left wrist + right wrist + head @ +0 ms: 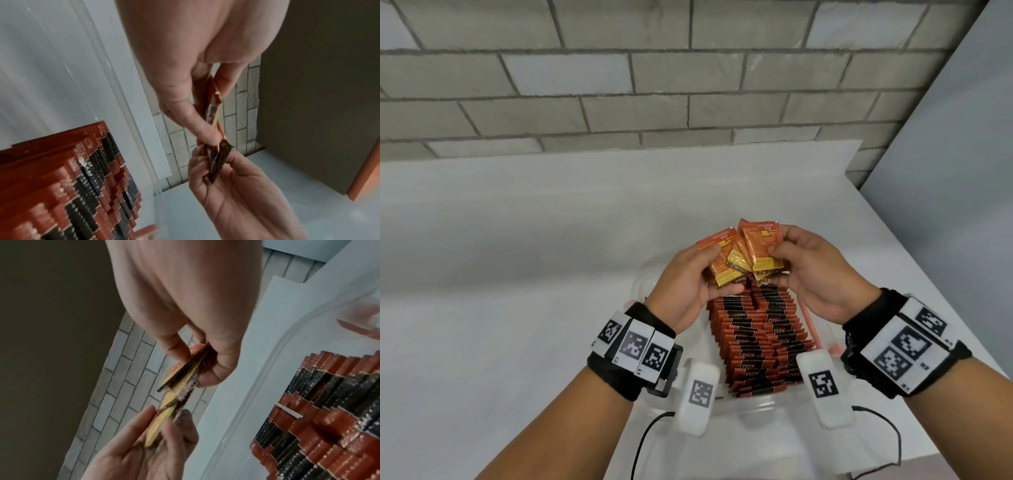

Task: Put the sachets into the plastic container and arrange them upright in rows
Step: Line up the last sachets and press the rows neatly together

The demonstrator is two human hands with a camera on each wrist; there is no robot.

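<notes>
above the clear plastic container (pixel 750 409) on the white surface (pixel 517 274), my left hand (pixel 685 291) and right hand (pixel 822 277) both pinch a fanned bunch of sachets (pixel 743 257), fingers curled round it; packed sachet rows (pixel 760 339) stand upright inside.

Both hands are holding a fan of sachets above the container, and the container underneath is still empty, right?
Not empty. The head view shows the container already packed with upright rows of sachets. Both the left hand and right hand do hold a fan of sachets above it.
</notes>
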